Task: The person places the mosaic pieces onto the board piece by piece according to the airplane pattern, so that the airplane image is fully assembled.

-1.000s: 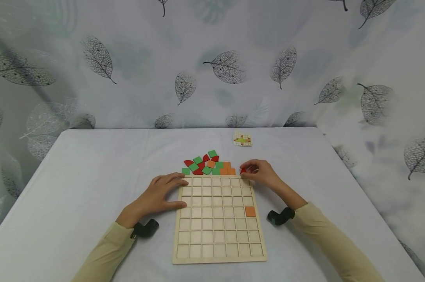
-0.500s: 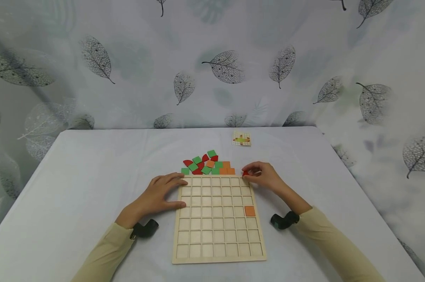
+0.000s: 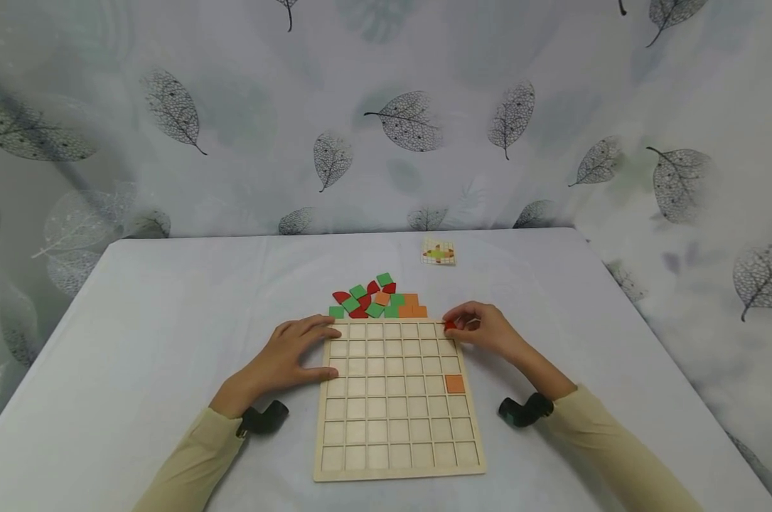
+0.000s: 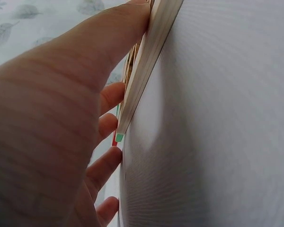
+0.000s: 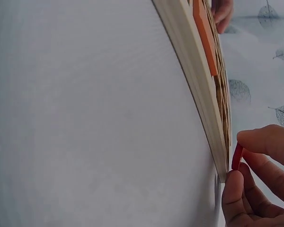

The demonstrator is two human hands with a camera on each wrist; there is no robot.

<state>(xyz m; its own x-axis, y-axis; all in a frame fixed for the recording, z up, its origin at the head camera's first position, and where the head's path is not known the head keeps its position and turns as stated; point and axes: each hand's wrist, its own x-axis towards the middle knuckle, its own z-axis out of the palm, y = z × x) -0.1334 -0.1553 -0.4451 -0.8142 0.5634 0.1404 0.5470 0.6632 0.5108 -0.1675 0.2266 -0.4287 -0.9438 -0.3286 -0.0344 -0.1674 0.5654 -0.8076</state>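
Pinching a red piece (image 3: pixel 450 326) at the far right corner of the board (image 3: pixel 387 407), fingers of the right hand (image 3: pixel 486 329) nearly met; the left hand (image 3: pixel 290 355), spread, touched the left edge. Only the right wrist view showed the piece edge-on.

Pale square wooden grid board (image 3: pixel 400 476): smooth matt faces and side edges, bare-wood look; orange square tile (image 3: pixel 454 384) and small red piece (image 5: pixel 237 156) both smooth with even colour, can't tell painted wood from plastic. White cloth on the bench (image 3: pixel 200 299) is matt with faint soft creases, grey leaf-print backdrop (image 3: pixel 245 171) looks like matt fabric. Tan sleeves (image 3: pixel 188 455) matt woven-looking cloth, black wrist cameras (image 3: pixel 264 418) smooth plastic-looking, small printed card (image 3: pixel 438 252) paper-like.
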